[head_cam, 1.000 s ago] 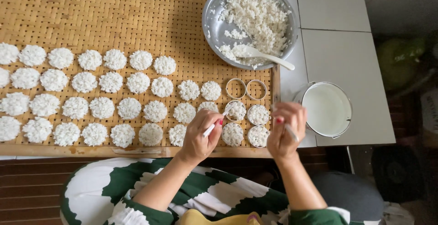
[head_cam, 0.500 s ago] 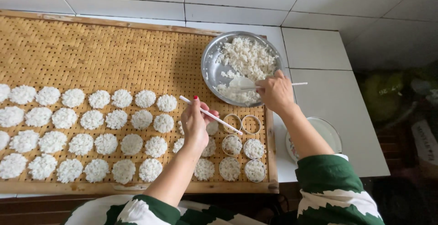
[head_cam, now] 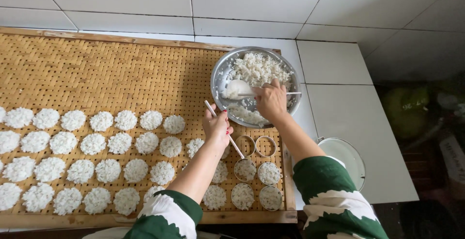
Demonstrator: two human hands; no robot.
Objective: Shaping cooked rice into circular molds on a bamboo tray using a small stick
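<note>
- The right hand (head_cam: pixel 270 101) was closed around the handle of a white spoon (head_cam: pixel 238 88), whose bowl, heaped with white rice, was held over the left part of the metal bowl (head_cam: pixel 219 77); the handle's far end was seen jutting out to the right of the fist.
- The left hand (head_cam: pixel 217 128) was curled around a thin white stick (head_cam: pixel 236 147), gripped near its middle, so that one end was seen above the knuckles and the other slanting down to the right toward the metal rings.
- The metal bowl was set on the upper right corner of the woven bamboo tray (head_cam: pixel 97 74), and loose rice (head_cam: pixel 259 69) was piled mostly in its upper half, just above the gripped spoon.
- Two empty metal rings (head_cam: pixel 256 145) were laid side by side just right of the left hand, between it and the tray's right edge.
- Below them, four rings filled with rice (head_cam: pixel 256 185) were arranged in two rows, the stick's lower tip lying at the upper left one.
- Round rice cakes (head_cam: pixel 92 144) were set in rows over the lower half of the tray, well to the left of both hands.
- A round white dish with a metal rim (head_cam: pixel 349 157) was placed on the tiled counter (head_cam: pixel 339 64), right of the tray and partly hidden by the green-and-white sleeve (head_cam: pixel 329 190).
</note>
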